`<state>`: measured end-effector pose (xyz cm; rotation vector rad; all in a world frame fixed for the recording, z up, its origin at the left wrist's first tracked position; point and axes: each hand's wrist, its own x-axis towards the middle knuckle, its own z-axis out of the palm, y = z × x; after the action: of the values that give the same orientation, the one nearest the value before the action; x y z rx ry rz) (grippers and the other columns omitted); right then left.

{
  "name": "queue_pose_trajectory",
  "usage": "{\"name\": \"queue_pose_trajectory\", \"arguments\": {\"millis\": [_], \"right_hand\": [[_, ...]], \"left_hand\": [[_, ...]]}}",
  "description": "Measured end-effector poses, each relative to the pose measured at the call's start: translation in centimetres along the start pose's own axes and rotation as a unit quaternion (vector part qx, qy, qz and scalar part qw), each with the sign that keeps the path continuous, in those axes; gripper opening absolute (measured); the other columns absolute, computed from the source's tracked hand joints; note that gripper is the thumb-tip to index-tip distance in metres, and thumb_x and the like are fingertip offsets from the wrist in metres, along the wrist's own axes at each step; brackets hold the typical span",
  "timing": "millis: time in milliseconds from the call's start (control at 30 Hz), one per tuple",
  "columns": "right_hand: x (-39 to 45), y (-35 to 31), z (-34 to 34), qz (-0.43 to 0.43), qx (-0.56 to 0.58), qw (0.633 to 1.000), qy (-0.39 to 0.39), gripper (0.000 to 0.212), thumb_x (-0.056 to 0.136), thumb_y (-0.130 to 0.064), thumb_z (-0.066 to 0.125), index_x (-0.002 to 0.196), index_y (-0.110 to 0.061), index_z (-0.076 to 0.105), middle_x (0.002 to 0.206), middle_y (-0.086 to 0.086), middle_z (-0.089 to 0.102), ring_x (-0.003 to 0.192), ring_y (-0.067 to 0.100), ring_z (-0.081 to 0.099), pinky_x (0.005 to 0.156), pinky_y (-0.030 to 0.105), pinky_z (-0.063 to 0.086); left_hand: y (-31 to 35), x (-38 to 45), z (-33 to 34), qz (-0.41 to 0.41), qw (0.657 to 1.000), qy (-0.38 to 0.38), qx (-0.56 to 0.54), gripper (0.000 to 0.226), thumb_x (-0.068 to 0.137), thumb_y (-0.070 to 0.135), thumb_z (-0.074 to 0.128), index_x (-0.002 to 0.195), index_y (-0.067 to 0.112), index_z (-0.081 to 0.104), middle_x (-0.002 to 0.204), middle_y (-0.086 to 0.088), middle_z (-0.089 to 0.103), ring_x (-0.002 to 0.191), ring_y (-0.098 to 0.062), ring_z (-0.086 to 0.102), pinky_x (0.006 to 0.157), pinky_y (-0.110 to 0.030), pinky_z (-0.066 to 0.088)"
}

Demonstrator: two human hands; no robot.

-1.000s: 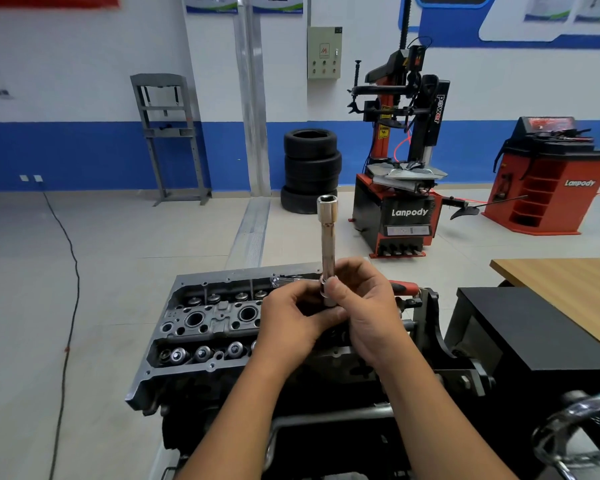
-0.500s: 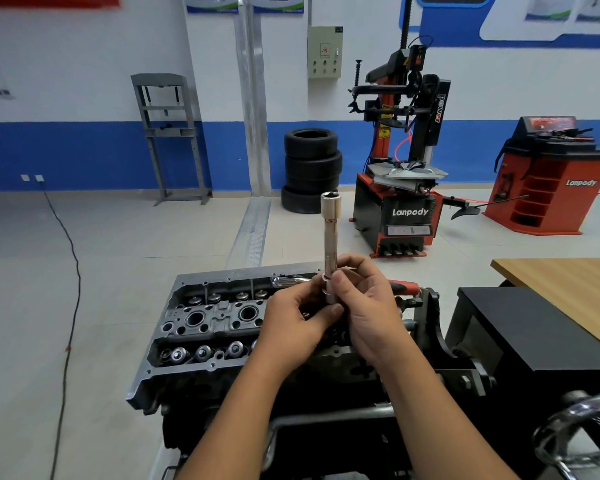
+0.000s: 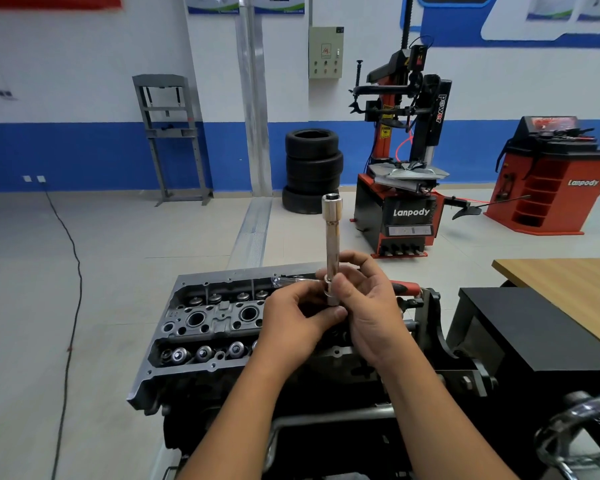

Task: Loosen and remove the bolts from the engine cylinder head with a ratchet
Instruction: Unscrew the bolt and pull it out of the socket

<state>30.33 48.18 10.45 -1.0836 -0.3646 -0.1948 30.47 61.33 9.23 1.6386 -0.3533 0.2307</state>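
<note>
Chrome socket extension [image 3: 331,237] above both hands' grip

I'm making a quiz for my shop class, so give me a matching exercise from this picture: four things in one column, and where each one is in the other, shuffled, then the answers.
Things:
1. socket extension
2. ratchet
3. stack of tyres
4. cylinder head

Places:
A. on the floor by the far wall
B. lying on the far edge of the engine, red grip to the right
C. held upright by the left hand and right hand
D. on the stand below the hands, valve side up

Pairs: 1-C, 2-B, 3-A, 4-D
</note>
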Motion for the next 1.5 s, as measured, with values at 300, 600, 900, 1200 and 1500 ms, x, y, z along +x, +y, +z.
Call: {"name": "queue_pose_trajectory", "arguments": {"millis": [300, 600, 900, 1200, 1500], "right_hand": [[-0.01, -0.05, 0.21, 0.002, 0.006, 1.0, 0.0, 0.029, 0.079, -0.033, 0.084, 0.105, -0.027, 0.072, 0.099, 0.011, 0.074, 0.093, 0.022, 0.072, 0.08, 0.033, 0.059], [0.05, 0.18, 0.05, -0.007, -0.005, 1.0, -0.003, 0.026, 0.083, -0.025, 0.079, 0.109, -0.024, 0.073, 0.104, 0.015, 0.074, 0.097, 0.026, 0.07, 0.088, 0.038, 0.059], [0.0, 0.08, 0.15, 0.005, 0.008, 1.0, -0.016, 0.023, 0.081, -0.031, 0.079, 0.104, -0.028, 0.073, 0.099, 0.01, 0.075, 0.094, 0.022, 0.071, 0.082, 0.032, 0.058], [0.01, 0.19, 0.15, -0.004, 0.004, 1.0, -0.016, 0.017, 0.086, -0.023, 0.076, 0.103, -0.027, 0.074, 0.097, 0.008, 0.076, 0.093, 0.019, 0.073, 0.081, 0.03, 0.058], [0.03, 0.36, -0.2, -0.004, -0.002, 0.999, -0.032, 0.028, 0.08, -0.02, 0.083, 0.104, -0.027, 0.073, 0.097, 0.007, 0.075, 0.092, 0.019, 0.072, 0.082, 0.032, 0.058]], "left_hand": [[0.23, -0.14, -0.02, 0.002, 1.0, -0.028, -0.008, 0.025, 0.086, -0.003, 0.079, 0.103, 0.016, 0.079, 0.099, 0.003, 0.081, 0.099, -0.014, 0.076, 0.094, -0.03, 0.059], [0.22, -0.18, -0.14, 0.001, 1.0, -0.016, -0.001, 0.031, 0.084, -0.004, 0.08, 0.107, 0.017, 0.078, 0.099, 0.004, 0.081, 0.097, -0.012, 0.076, 0.089, -0.033, 0.06], [0.16, -0.15, -0.14, 0.01, 1.0, -0.024, -0.012, 0.038, 0.085, -0.005, 0.078, 0.11, 0.024, 0.077, 0.1, 0.005, 0.081, 0.1, -0.012, 0.076, 0.091, -0.025, 0.059], [0.03, -0.17, -0.03, 0.014, 0.999, -0.026, -0.012, 0.034, 0.085, -0.001, 0.081, 0.112, 0.02, 0.077, 0.102, 0.004, 0.081, 0.1, -0.013, 0.076, 0.092, -0.028, 0.059], [-0.06, -0.13, -0.01, 0.019, 1.0, -0.009, 0.0, 0.037, 0.08, 0.003, 0.087, 0.109, 0.024, 0.078, 0.098, 0.005, 0.081, 0.096, -0.014, 0.077, 0.087, -0.027, 0.06]]}}
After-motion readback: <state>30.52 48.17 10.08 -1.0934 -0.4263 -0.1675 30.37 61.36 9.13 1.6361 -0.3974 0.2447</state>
